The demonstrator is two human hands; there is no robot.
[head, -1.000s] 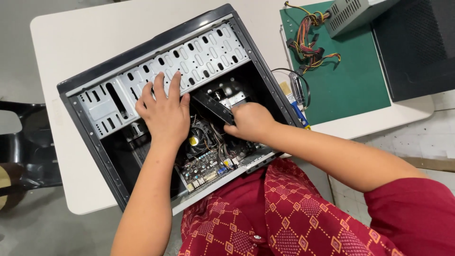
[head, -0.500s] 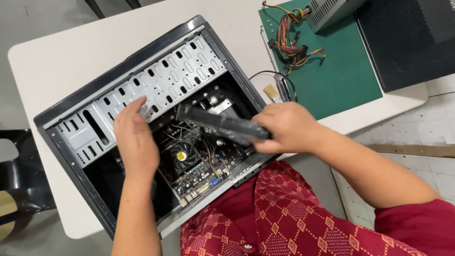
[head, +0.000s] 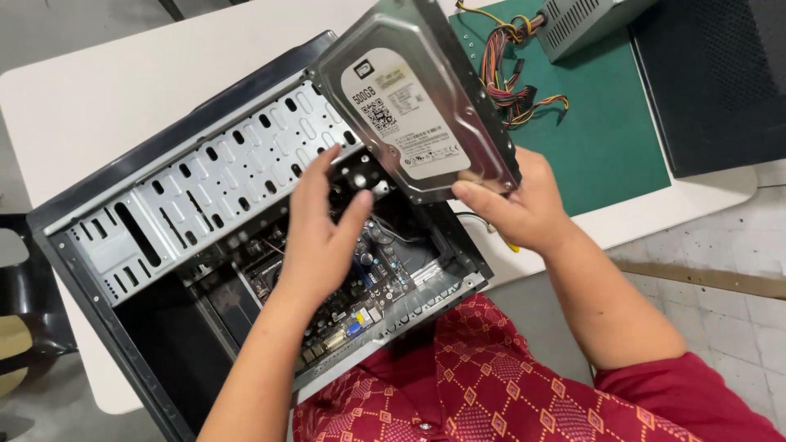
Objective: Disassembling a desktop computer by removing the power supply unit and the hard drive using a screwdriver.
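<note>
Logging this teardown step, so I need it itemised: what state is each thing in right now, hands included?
Hard drive: out of the case, lifted, tilted, label up.
Right hand: gripping the drive's lower edge.
Left hand: open, holding nothing, above the motherboard.
Computer case: on its side, side panel off.
Motherboard: mounted inside the case.
Power supply: outside the case, cables loose on the green mat.

Hard drive lifted over an open computer case

The right hand (head: 524, 209) grips a silver hard drive (head: 413, 106) by its lower edge, tilted, label up; the left hand (head: 323, 237) hangs with fingers spread above the motherboard (head: 372, 282), fingertips just beside the drive's corner.
</note>
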